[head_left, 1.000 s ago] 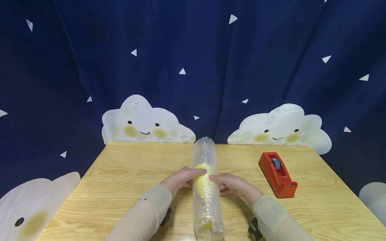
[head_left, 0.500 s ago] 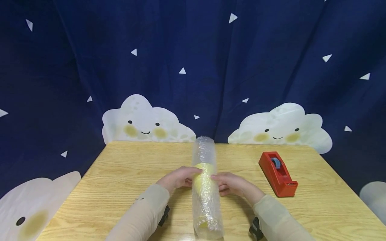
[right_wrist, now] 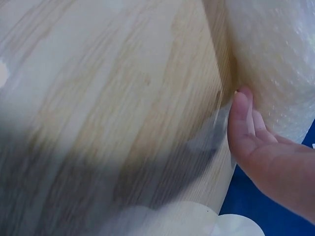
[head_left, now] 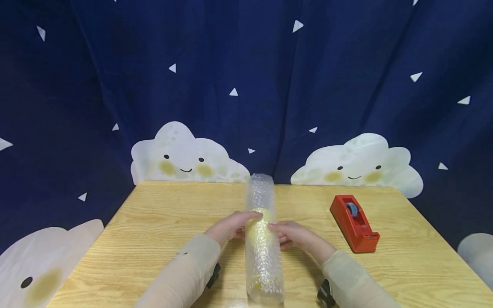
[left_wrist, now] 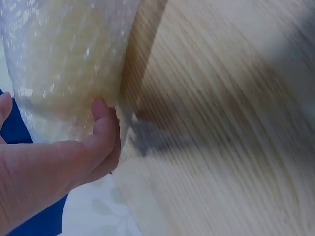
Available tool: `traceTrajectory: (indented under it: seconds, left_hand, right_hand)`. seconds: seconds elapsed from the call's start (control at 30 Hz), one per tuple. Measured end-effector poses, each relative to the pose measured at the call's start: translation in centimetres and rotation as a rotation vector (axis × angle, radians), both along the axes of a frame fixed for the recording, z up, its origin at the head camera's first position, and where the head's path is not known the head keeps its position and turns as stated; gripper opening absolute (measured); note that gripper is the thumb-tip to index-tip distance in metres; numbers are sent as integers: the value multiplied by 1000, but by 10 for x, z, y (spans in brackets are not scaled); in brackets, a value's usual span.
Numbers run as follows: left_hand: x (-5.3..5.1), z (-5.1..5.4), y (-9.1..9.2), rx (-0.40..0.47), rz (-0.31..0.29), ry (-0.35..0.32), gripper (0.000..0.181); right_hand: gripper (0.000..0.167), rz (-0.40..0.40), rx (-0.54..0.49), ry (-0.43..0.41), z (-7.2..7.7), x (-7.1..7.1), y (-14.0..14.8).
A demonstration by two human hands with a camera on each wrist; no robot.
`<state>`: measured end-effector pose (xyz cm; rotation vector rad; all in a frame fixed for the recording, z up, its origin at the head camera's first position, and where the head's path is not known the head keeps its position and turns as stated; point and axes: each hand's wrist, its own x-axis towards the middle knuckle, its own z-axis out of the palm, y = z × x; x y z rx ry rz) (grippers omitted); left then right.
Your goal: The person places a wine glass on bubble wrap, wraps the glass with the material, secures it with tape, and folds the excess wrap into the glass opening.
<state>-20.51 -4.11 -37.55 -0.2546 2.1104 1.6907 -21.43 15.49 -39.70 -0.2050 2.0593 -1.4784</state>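
A long roll of bubble wrap [head_left: 263, 261] lies lengthwise on the wooden table, its far end close to the back edge. Something yellow [head_left: 254, 233] shows through the clear layers at its middle; its kind cannot be made out. My left hand [head_left: 231, 226] grips the roll from the left, thumb across the top, fingers against the side. From the right, my right hand [head_left: 296, 235] holds it at about the same height, thumb on the upper side. In the left wrist view the bent fingers [left_wrist: 106, 130] press the wrap. The right wrist view shows the fingertips [right_wrist: 241, 105] at its lower side.
A red tape dispenser [head_left: 354, 224] with a roll of tape in it stands on the right part of the table [head_left: 154, 214]. Behind the table hangs a dark blue curtain [head_left: 246, 51] with white clouds and triangles.
Over the last half second my left thumb has slid slightly right across the top of the roll. The yellow patch at the near end looks smaller. The right hand has hardly moved.
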Motion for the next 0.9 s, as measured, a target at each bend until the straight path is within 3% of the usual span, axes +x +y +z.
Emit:
traceTrajectory:
  seconds: [0.1, 0.37, 0.7, 0.9]
  left_hand:
    - [1, -1, 4, -30, 4, 19, 76]
    - [0, -5, 7, -6, 42, 19, 85]
    - [-3, -6, 5, 77, 35, -2, 87]
    - [-4, -6, 3, 71, 12, -2, 83]
  right_hand:
    - [60, 1, 1, 10, 1, 0, 2]
    - [65, 0, -8, -12, 1, -1, 4]
    - [60, -3, -18, -14, -1, -2, 6]
    - [59, -18, -35, -16, -1, -2, 6]
